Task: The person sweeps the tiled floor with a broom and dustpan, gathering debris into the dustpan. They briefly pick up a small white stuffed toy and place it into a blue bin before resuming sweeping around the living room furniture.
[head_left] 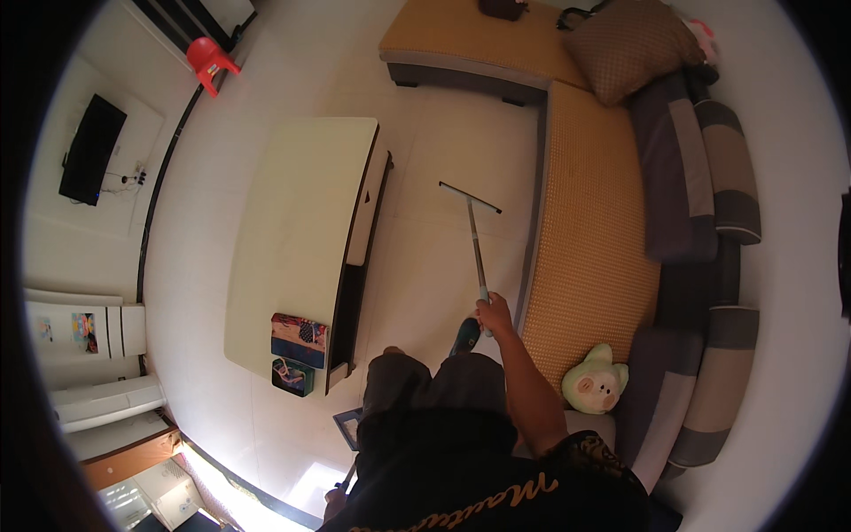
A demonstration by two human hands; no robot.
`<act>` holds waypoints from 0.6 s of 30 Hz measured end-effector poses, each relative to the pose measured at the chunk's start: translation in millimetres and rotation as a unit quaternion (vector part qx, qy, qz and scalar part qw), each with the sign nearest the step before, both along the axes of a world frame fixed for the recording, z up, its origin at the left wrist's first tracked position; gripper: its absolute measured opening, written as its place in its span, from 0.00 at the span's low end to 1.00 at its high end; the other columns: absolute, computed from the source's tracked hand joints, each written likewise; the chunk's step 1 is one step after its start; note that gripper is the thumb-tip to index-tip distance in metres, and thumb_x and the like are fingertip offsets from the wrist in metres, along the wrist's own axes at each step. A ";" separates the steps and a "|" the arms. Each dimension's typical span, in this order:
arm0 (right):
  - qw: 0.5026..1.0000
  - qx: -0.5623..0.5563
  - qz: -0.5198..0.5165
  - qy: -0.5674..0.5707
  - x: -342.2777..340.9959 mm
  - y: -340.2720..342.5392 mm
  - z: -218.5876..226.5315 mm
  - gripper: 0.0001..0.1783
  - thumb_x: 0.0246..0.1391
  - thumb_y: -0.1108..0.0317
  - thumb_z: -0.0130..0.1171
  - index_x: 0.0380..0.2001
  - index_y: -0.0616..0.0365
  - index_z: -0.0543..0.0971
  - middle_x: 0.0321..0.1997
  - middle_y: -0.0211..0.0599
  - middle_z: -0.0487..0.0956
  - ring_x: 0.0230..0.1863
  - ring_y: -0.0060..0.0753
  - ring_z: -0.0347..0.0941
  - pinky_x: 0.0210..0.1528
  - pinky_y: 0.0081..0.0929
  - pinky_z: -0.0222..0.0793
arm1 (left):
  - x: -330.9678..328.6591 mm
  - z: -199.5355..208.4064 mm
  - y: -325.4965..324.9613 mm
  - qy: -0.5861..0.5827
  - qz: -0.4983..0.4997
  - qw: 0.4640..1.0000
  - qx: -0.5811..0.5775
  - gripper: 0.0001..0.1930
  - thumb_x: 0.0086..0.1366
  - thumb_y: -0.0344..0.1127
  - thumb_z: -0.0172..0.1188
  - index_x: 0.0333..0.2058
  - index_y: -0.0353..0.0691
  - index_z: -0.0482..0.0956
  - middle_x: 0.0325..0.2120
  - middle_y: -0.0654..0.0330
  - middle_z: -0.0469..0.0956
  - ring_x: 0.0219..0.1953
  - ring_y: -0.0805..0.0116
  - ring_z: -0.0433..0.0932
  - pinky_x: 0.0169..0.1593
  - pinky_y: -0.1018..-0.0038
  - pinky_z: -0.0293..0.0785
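Observation:
My right hand (495,314) is closed round the grey grip of a long-handled floor squeegee (476,248). Its wide dark-edged blade rests on the pale floor ahead, between the coffee table and the sofa. At the lower left, my left hand (335,502) is wrapped round a thin dark handle (350,479). The handle points toward a dark-rimmed dustpan (347,431) on the floor beside my left leg. My shirt and leg hide part of both, so the join between them does not show.
A cream coffee table (292,222) stands to the left, with a patterned box (300,340) and a green container (292,377) on its near corner. An L-shaped sofa (589,222) with woven mats borders the right and far sides. A plush toy (596,381) sits there. A red chair (211,64) stands far left.

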State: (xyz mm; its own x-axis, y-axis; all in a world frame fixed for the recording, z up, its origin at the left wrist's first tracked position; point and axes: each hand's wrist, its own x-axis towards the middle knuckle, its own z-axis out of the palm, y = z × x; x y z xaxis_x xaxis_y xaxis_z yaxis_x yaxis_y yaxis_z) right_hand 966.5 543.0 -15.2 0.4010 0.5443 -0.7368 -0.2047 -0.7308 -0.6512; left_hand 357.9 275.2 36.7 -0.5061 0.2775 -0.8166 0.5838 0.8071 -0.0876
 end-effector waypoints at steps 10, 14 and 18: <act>0.998 -0.029 0.045 -0.034 129.0 131.4 -12.3 0.28 0.56 0.68 0.51 0.61 0.61 0.64 0.25 0.35 0.75 0.17 0.22 0.68 0.18 0.26 0.67 | 139.3 -20.0 69.1 -0.018 -0.011 0.999 -0.031 0.19 0.58 0.48 0.62 0.34 0.33 0.79 0.19 0.57 0.75 0.23 0.65 0.73 0.30 0.66 0.70; 0.996 -0.041 0.061 -0.049 159.3 203.2 -10.0 0.31 0.53 0.64 0.48 0.60 0.64 0.65 0.31 0.47 0.80 0.21 0.33 0.74 0.23 0.33 0.69 | 183.2 -44.6 107.8 -0.030 -0.017 0.999 -0.036 0.19 0.58 0.47 0.62 0.34 0.34 0.79 0.19 0.57 0.75 0.23 0.65 0.73 0.30 0.66 0.70; 0.997 -0.032 0.058 -0.036 189.1 275.0 -0.2 0.31 0.54 0.66 0.49 0.62 0.63 0.63 0.28 0.42 0.78 0.20 0.28 0.72 0.20 0.29 0.69 | 220.0 -57.3 147.1 -0.048 -0.062 0.996 -0.035 0.18 0.58 0.46 0.62 0.34 0.34 0.79 0.19 0.57 0.75 0.23 0.65 0.74 0.29 0.66 0.70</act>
State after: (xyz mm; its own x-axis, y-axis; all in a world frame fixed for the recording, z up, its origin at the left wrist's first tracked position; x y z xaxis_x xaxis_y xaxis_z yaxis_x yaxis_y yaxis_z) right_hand 1155.6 818.0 -15.4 0.3912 0.5429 -0.7431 -0.0707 -0.7873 -0.6124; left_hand 577.9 422.3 -20.6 -0.3897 0.2743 -0.8791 0.6877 0.7216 -0.0797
